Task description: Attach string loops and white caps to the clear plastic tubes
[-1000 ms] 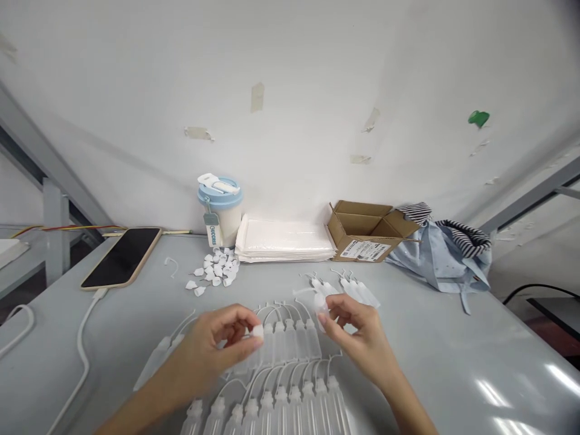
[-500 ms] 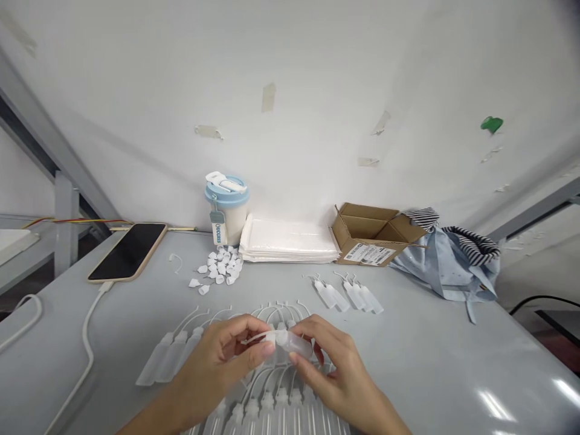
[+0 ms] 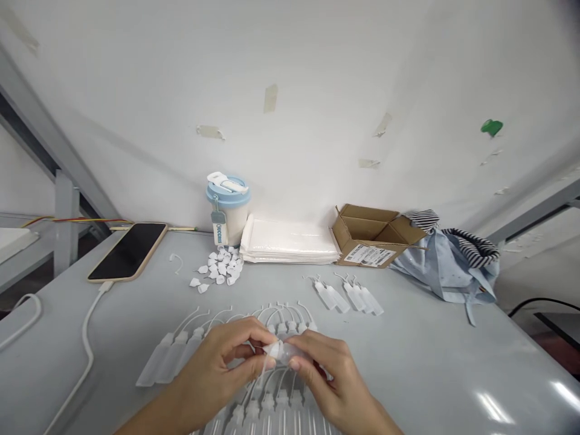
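In front of me my right hand (image 3: 334, 374) pinches the body of a small translucent squeeze bottle (image 3: 286, 353), which lies sideways with its neck to the left. My left hand (image 3: 229, 365) has thumb and fingers closed around the white needle-tip cap (image 3: 273, 349) at that neck. A thin strap hangs down from the neck beside my left thumb. Under and behind both hands stand rows of similar bottles (image 3: 268, 417) with thin curved straps, partly hidden by my hands. More bottles (image 3: 159, 362) lie to the left of my left hand.
A heap of loose white needle-tip caps (image 3: 222, 266) lies near a blue-lidded cup (image 3: 229, 211). White packets (image 3: 290, 241), an open cardboard box (image 3: 369, 241) and a blue cloth bag (image 3: 446, 260) line the wall. Several bottles (image 3: 357, 296) lie back right. A phone (image 3: 129, 252) with cable lies left.
The held bottle has turned, and its strap now hangs downward instead of pointing left. My left fingers have closed around the white cap at the neck; both hands stay close together.
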Available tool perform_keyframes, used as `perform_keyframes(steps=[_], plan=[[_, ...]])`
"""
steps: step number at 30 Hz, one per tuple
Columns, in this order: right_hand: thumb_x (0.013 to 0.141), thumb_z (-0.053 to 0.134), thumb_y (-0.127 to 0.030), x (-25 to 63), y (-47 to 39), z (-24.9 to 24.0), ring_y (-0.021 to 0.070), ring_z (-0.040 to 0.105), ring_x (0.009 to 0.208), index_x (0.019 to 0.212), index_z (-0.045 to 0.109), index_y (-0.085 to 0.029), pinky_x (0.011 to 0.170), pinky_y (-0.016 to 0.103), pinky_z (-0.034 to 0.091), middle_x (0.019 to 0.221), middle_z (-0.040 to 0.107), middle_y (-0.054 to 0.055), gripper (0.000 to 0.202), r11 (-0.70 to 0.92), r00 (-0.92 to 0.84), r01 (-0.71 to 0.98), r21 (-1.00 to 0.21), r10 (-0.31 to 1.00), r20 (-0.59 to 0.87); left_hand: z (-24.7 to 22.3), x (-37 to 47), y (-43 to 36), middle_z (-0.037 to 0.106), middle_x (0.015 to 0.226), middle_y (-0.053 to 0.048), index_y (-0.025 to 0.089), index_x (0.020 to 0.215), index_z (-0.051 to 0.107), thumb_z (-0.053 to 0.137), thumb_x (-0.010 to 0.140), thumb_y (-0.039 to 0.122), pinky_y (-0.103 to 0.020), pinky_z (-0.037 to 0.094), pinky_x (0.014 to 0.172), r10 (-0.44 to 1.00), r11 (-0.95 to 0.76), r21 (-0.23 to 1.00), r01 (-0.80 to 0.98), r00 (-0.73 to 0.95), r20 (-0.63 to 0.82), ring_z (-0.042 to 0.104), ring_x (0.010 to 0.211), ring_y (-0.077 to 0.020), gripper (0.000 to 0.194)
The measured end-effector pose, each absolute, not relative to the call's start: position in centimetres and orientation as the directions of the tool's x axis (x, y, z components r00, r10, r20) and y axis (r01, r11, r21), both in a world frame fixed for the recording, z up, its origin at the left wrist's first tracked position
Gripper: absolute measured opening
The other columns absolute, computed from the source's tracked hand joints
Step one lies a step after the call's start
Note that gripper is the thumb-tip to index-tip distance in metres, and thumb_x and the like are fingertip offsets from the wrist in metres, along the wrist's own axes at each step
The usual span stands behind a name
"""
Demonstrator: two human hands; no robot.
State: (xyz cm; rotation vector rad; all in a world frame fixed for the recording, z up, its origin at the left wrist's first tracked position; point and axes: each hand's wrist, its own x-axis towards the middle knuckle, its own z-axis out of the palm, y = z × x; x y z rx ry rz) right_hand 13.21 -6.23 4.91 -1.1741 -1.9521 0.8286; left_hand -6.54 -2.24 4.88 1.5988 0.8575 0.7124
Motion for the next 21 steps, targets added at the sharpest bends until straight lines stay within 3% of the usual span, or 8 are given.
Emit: perform_keyframes(steps=[3, 8, 12, 17, 21], plan=[[0.092, 0.046, -0.027, 13.2, -6.4, 4.9, 0.0142, 0.047, 0.058, 0.095, 0.066, -0.017, 0.052, 0.025, 0.037, 0.066, 0.053, 0.001, 0.022, 0.370, -0.314, 0.446, -0.815, 0.917, 0.244, 4.8, -6.6, -2.3, 0.064, 0.081, -0.001, 0.022, 0.089, 0.067, 0.062, 0.079, 0.031, -0.024, 0.051, 0.070, 0.850, -0.096, 0.981, 0.170, 0.526, -0.008, 0.059, 0.077, -0.0157, 0.014], [0.091, 0.050, -0.022, 13.2, -6.5, 4.7, 0.0135, 0.048, 0.058, 0.100, 0.065, -0.013, 0.051, 0.024, 0.039, 0.070, 0.057, 0.004, 0.020, 0.463, -0.297, 0.428, -0.776, 0.883, 0.364, 4.5, -6.5, -2.5, 0.055, 0.058, 0.004, 0.018, 0.076, 0.062, 0.056, 0.085, 0.040, -0.020, 0.046, 0.054, 0.821, 0.053, 0.986, 0.157, 0.556, -0.133, 0.054, 0.054, -0.0109, 0.024], [0.088, 0.054, -0.017, 13.4, -6.2, 4.7, 0.0135, 0.051, 0.060, 0.104, 0.063, -0.010, 0.051, 0.023, 0.042, 0.075, 0.060, 0.007, 0.019, 0.523, -0.303, 0.427, -0.737, 0.851, 0.428, 4.7, -6.2, -2.9, 0.055, 0.055, 0.004, 0.018, 0.069, 0.056, 0.054, 0.086, 0.041, -0.021, 0.045, 0.054, 0.813, 0.081, 0.983, 0.167, 0.560, -0.162, 0.055, 0.053, -0.0114, 0.029], [0.087, 0.056, -0.013, 13.5, -6.0, 4.8, 0.0141, 0.054, 0.064, 0.105, 0.063, -0.010, 0.053, 0.023, 0.043, 0.083, 0.063, 0.010, 0.019, 0.558, -0.320, 0.451, -0.697, 0.830, 0.457, 4.7, -6.1, -3.4, 0.062, 0.066, 0.002, 0.021, 0.082, 0.064, 0.059, 0.081, 0.041, -0.020, 0.048, 0.054, 0.905, -0.049, 0.958, 0.282, 0.419, -0.077, 0.059, 0.062, -0.0137, 0.021], [0.088, 0.055, -0.015, 13.4, -6.1, 4.8, 0.0132, 0.052, 0.060, 0.103, 0.064, -0.009, 0.052, 0.022, 0.043, 0.075, 0.062, 0.007, 0.018, 0.526, -0.318, 0.454, -0.719, 0.850, 0.421, 4.6, -6.3, -3.3, 0.069, 0.082, -0.001, 0.024, 0.088, 0.069, 0.059, 0.081, 0.038, -0.017, 0.048, 0.050, 0.905, -0.208, 0.914, 0.349, 0.423, 0.044, 0.063, 0.072, -0.0160, 0.018]])
